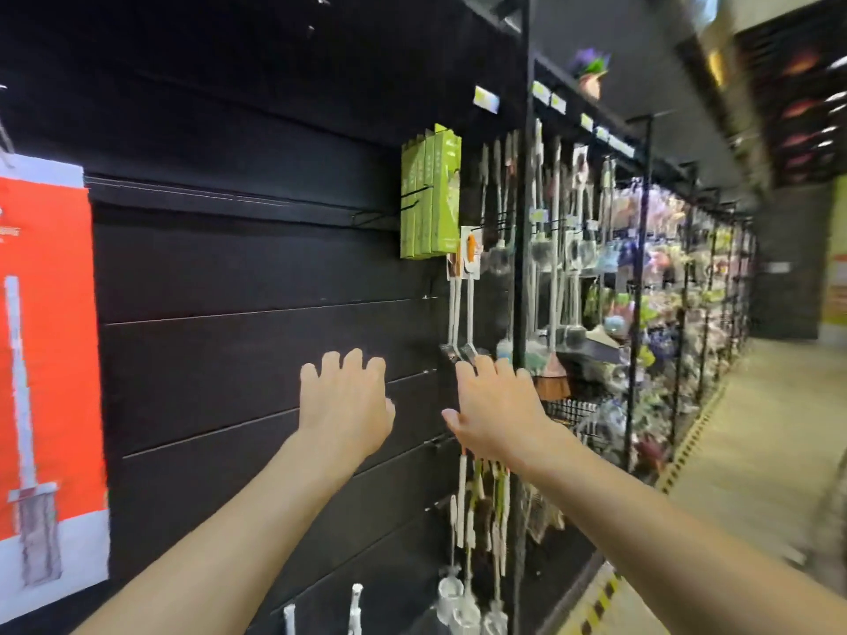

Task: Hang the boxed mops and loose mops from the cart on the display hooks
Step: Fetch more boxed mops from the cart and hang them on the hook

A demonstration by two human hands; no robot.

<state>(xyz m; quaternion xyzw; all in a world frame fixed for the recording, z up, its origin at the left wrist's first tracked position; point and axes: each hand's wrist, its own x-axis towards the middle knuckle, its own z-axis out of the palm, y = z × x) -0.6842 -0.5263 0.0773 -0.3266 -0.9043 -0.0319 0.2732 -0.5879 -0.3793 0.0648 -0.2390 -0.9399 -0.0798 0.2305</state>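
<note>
Both my hands are stretched out toward the black slatted display wall (238,350) and hold nothing. My left hand (344,401) hovers with its fingers curled slightly, in front of a bare stretch of panel. My right hand (497,417) is spread open just below two hanging white-handled brushes (460,313). An orange and white mop box (46,373) hangs at the far left edge. Several green boxes (431,199) hang from a hook higher up on the wall. The cart is out of view.
Thin black hooks (376,217) stick out of the wall near the green boxes. Loose brushes and mop tools (481,511) hang low below my right hand. Shelving full of hanging goods (641,277) runs along the right, beside an aisle floor (756,451) with a yellow-black stripe.
</note>
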